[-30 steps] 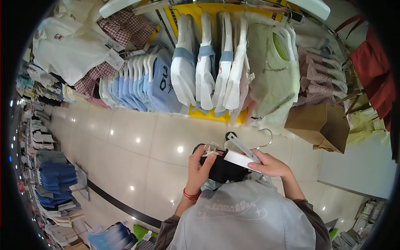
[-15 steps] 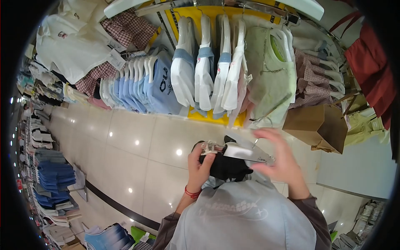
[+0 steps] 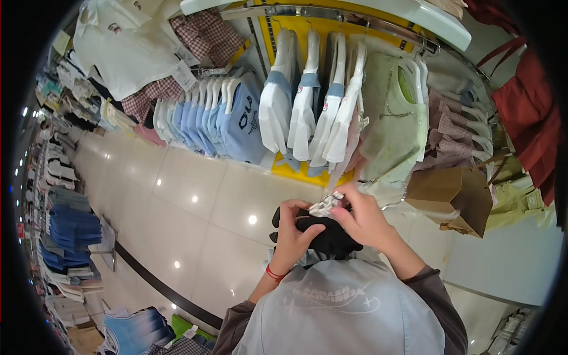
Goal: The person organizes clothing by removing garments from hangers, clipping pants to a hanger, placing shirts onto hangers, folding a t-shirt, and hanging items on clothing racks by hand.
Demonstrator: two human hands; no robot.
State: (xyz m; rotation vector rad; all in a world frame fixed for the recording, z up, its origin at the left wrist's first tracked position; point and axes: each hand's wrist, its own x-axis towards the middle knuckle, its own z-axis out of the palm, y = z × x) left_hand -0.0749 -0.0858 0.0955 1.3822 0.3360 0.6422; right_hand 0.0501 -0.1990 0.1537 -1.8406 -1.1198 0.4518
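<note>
In front of my chest, my left hand [image 3: 289, 238] has its fingers curled round the upper edge of a black garment [image 3: 336, 241]. My right hand [image 3: 368, 220] pinches a pale clip [image 3: 323, 206] above that garment, and it looks like a trouser hanger's clip. A thin metal hook [image 3: 397, 205] shows just right of the right hand; the rest of the hanger is mostly hidden by the fingers. The garment's exact kind is unclear because it is bunched up.
Ahead hangs a rail [image 3: 340, 10] of white shirts [image 3: 275, 115], blue tops [image 3: 239, 121] and a pale green top [image 3: 397, 115]. A brown paper bag [image 3: 441, 192] stands at the right. Shiny floor tiles [image 3: 195, 189] stretch left toward stacked blue clothes [image 3: 74, 228].
My right hand has moved left from the hanger's far end to the clip. My left hand has shifted from the clip onto the black garment. The view has turned slightly.
</note>
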